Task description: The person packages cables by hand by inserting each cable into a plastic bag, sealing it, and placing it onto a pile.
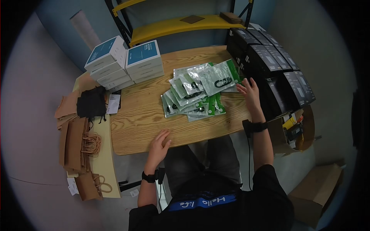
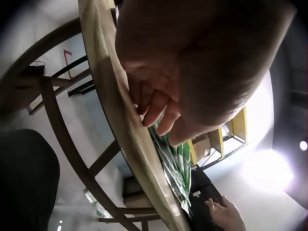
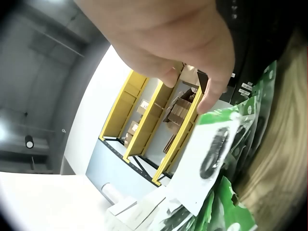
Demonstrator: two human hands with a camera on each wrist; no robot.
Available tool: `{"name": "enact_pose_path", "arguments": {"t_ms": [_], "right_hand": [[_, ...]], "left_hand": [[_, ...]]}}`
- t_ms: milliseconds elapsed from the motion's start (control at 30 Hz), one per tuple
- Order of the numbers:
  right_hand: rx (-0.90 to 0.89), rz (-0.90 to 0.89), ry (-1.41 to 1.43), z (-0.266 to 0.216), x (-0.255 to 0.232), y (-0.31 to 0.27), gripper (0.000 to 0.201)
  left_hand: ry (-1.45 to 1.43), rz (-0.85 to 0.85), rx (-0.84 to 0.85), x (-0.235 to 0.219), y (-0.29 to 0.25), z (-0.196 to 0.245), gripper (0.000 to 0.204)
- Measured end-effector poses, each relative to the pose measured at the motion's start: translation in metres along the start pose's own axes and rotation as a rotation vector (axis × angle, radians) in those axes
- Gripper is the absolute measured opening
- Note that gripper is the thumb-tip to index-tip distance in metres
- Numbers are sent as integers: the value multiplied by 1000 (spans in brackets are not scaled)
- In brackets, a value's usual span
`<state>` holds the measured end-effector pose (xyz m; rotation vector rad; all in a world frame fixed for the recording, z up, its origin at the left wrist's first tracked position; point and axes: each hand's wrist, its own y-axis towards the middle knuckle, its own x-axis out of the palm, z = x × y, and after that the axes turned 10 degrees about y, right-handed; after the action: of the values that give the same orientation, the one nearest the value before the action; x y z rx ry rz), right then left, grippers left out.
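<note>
A pile of clear plastic packets [image 1: 192, 90] with green ends lies on the wooden table, each showing a dark coiled cable-like item inside. The topmost packet [image 3: 211, 154] slants across the pile with its green end toward my right hand [image 1: 250, 95]. That hand is raised just right of the pile, fingers spread and nothing between them. In the right wrist view its fingertips [image 3: 206, 103] overlap the packet's green edge. My left hand [image 1: 158, 147] rests at the table's near edge with relaxed fingers [image 2: 156, 108], holding nothing.
Black boxes [image 1: 266, 57] are stacked along the table's right side. White-and-blue boxes [image 1: 144, 57] stand at the back left. Brown paper bags [image 1: 73, 144] and a black cloth pouch [image 1: 91, 102] lie on the left side table. An open carton [image 1: 308, 133] sits below right.
</note>
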<state>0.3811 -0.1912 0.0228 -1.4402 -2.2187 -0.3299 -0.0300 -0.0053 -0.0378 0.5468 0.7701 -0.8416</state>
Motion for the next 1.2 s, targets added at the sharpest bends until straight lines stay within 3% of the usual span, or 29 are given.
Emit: {"name": "enact_pose_path", "arguments": {"t_ms": [67,167,200,233,300,400,433,500,667,800,967,1133,1200], "right_hand": [[-113,8,-172,11,-15,-4,71],[-112,-136,-540,37,-25,-38,65],[-136,-261,-731,44,-27,-48,73],[-132,-262,-731,46,-23,-62,73],[-142,-519,-1120,48,-14,-86,92],[-233,-539,-1160,51,-3,-104,105],[-176,-500,-1118,47,2,-107,106],[-236,-521,-1133,54,-7,-101,105],[-298,-579,-1228,58,-10,-105,100],[-389,-495,-1250,72,-19,-104,91],[-454,-472,-1201,80,-28,-99,82],[-457,-342,-1414,74,-31,-85,74],[-490,-329,-1452,71,-33,-81,79]], "left_hand": [[-12,-8,-34,-2,1,1,44],[4,-39,-77,-5,6,12,55],[43,-62,-82,-6,10,16,63],[43,-63,-85,-7,16,18,63],[37,-127,-66,-8,32,23,84],[12,-187,-117,-4,64,23,100],[13,-185,-111,2,75,15,100],[-23,-95,-22,18,99,-7,107],[-97,-128,-88,24,128,-10,104],[-161,-115,-97,35,135,-6,100],[-235,-200,-14,55,147,0,104],[-424,-264,50,67,153,16,101],[-430,-218,43,71,149,19,101]]}}
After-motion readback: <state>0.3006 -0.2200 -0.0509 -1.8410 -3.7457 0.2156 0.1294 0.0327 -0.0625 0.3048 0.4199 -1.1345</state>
